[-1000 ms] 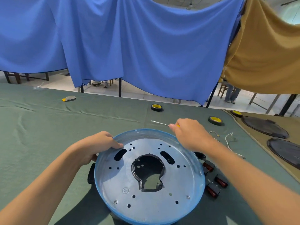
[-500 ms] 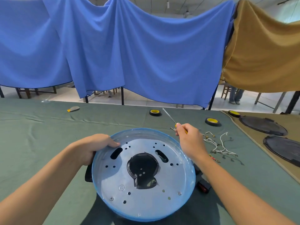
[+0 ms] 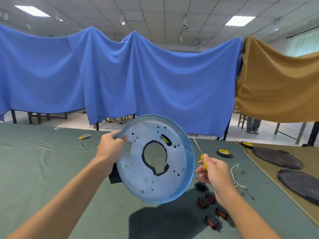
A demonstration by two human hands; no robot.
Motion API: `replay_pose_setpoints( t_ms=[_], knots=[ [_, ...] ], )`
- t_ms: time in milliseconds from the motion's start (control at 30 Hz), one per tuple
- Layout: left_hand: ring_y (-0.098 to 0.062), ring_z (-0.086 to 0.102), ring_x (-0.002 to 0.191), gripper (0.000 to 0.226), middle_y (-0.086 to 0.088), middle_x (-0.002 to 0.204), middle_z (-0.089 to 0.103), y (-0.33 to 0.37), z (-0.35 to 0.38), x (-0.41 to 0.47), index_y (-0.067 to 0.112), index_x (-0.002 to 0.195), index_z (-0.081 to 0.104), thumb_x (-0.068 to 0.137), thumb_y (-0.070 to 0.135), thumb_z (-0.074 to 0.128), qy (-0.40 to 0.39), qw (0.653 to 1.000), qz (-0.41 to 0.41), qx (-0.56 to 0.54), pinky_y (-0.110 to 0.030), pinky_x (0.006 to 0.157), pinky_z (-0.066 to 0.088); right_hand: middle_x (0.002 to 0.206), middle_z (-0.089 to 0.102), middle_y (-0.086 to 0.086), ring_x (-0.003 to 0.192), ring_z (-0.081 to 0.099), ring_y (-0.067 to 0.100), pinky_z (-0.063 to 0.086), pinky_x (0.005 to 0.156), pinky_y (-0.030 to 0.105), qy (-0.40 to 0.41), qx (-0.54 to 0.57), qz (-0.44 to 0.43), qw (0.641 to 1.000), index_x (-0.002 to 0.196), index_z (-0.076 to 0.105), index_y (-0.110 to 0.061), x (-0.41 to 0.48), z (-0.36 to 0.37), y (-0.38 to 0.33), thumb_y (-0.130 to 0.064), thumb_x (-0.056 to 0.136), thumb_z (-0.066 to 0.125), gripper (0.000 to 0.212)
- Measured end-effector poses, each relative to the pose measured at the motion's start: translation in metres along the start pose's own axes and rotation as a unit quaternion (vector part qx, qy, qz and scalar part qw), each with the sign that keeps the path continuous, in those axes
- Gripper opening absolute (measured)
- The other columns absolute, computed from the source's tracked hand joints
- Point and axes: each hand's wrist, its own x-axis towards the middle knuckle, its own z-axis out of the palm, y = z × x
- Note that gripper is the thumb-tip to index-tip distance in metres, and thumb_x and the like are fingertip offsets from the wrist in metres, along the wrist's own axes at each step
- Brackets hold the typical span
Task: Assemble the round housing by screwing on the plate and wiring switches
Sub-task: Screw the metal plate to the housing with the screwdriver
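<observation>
Whereas the round housing (image 3: 136,176) lay flat on the surface (image 3: 43,169) half a second ago, it is now lifted clear and tipped up on edge, its open face turned toward the camera. The left hand (image 3: 110,149) grips the rim at the upper left, thumb on the inner face, and carries the whole weight. The right hand (image 3: 215,176) has drawn back from the rim to just beside the right edge. Its fingers are curled around the yellow handle of a screwdriver (image 3: 203,159), with the thin shaft pointing up and away.

A black part shows behind the housing's lower left edge. The metal plate sits inside, and at least one screw seems to be in near the bottom; I cannot tell whether the other holes are filled.

The switches (image 3: 205,201) lie untouched on the surface below the right hand, with the white wires (image 3: 234,176) just beyond. The lift looks like a check or a turn-over, probably to reach the back before any wiring.
</observation>
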Motion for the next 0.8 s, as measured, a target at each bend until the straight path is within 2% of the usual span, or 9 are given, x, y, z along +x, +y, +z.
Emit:
replay_pose_setpoints(
  t_ms=[100, 200, 267, 400, 500, 567, 633, 733, 800],
  knots=[
    [-0.028, 0.067, 0.093, 0.035, 0.008, 0.09, 0.072, 0.002, 0.008, -0.005, 0.036, 0.118, 0.07, 0.094, 0.013, 0.057, 0.062, 0.988, 0.123, 0.068, -0.041, 0.084, 0.055, 0.055, 0.063, -0.001, 0.049, 0.052, 0.013, 0.046, 0.053, 0.028, 0.003, 0.011, -0.006, 1.0, 0.089, 0.065, -0.006, -0.005, -0.005, 0.001, -0.032, 0.1, 0.047, 0.034],
    [-0.027, 0.055, 0.107, 0.05, -0.003, 0.11, 0.063, 0.001, 0.013, -0.014, 0.036, 0.132, 0.062, 0.088, 0.01, 0.063, 0.128, 0.929, 0.273, 0.215, -0.042, 0.089, 0.047, 0.056, 0.062, 0.001, 0.045, 0.05, 0.012, 0.04, 0.047, 0.025, 0.012, 0.028, 0.003, 1.0, 0.089, 0.064, -0.005, -0.008, -0.008, 0.003, -0.03, 0.101, 0.047, 0.033],
    [-0.037, 0.054, 0.109, 0.063, -0.014, 0.117, 0.058, -0.003, 0.016, -0.021, 0.028, 0.132, 0.063, 0.077, 0.0, 0.071, 0.157, 0.879, 0.347, 0.286, -0.049, 0.085, 0.047, 0.055, 0.063, 0.001, 0.044, 0.051, 0.011, 0.041, 0.048, 0.026, 0.003, 0.03, 0.013, 0.999, 0.089, 0.063, -0.006, -0.01, -0.009, 0.005, -0.031, 0.101, 0.047, 0.033],
    [-0.05, 0.061, 0.093, 0.078, -0.031, 0.111, 0.061, -0.02, 0.018, -0.026, 0.012, 0.122, 0.071, 0.049, -0.015, 0.076, 0.198, 0.773, 0.454, 0.396, -0.054, 0.072, 0.052, 0.053, 0.065, 0.001, 0.043, 0.051, 0.009, 0.038, 0.048, 0.026, -0.012, -0.008, 0.023, 1.0, 0.086, 0.06, -0.008, -0.013, -0.008, 0.012, -0.033, 0.101, 0.045, 0.033],
    [-0.05, 0.062, 0.087, 0.075, -0.034, 0.109, 0.062, -0.04, 0.016, -0.022, 0.01, 0.121, 0.072, 0.05, -0.015, 0.076, 0.216, 0.719, 0.485, 0.449, -0.053, 0.069, 0.052, 0.055, 0.068, 0.0, 0.05, 0.056, 0.012, 0.047, 0.059, 0.031, -0.023, -0.146, -0.005, 0.989, 0.078, 0.06, -0.01, -0.019, -0.002, 0.02, -0.036, 0.1, 0.042, 0.039],
    [-0.049, 0.062, 0.088, 0.07, -0.033, 0.109, 0.062, -0.055, 0.015, -0.018, 0.011, 0.123, 0.071, 0.058, -0.015, 0.067, 0.208, 0.694, 0.497, 0.477, -0.053, 0.07, 0.051, 0.066, 0.071, 0.001, 0.073, 0.062, 0.021, 0.05, 0.075, 0.036, -0.034, -0.3, -0.049, 0.952, 0.073, 0.057, -0.013, -0.026, 0.006, 0.031, -0.04, 0.097, 0.039, 0.04],
    [-0.049, 0.06, 0.092, 0.066, -0.033, 0.109, 0.061, -0.069, 0.013, -0.015, 0.013, 0.127, 0.068, 0.066, -0.01, 0.055, 0.184, 0.676, 0.514, 0.495, -0.054, 0.074, 0.051, 0.09, 0.07, 0.004, 0.095, 0.059, 0.029, 0.046, 0.079, 0.036, -0.036, -0.447, -0.101, 0.888, 0.082, 0.053, -0.019, -0.033, 0.017, 0.042, -0.045, 0.097, 0.035, 0.036],
    [-0.046, 0.059, 0.099, 0.055, -0.028, 0.112, 0.059, -0.088, 0.01, -0.012, 0.018, 0.134, 0.056, 0.089, -0.003, 0.032, 0.146, 0.639, 0.556, 0.511, -0.053, 0.081, 0.048, 0.111, 0.064, 0.002, 0.109, 0.051, 0.027, 0.04, 0.084, 0.037, -0.016, -0.578, -0.164, 0.799, 0.103, 0.057, -0.02, -0.038, 0.031, 0.052, -0.043, 0.097, 0.034, 0.032],
    [-0.044, 0.058, 0.102, 0.049, -0.024, 0.116, 0.055, -0.1, 0.006, -0.008, 0.02, 0.136, 0.055, 0.095, 0.0, 0.038, 0.132, 0.612, 0.596, 0.503, -0.05, 0.086, 0.047, 0.114, 0.06, 0.005, 0.111, 0.047, 0.028, 0.037, 0.088, 0.038, -0.01, -0.612, -0.19, 0.767, 0.105, 0.06, -0.018, -0.037, 0.035, 0.054, -0.037, 0.095, 0.039, 0.03]
  ],
)
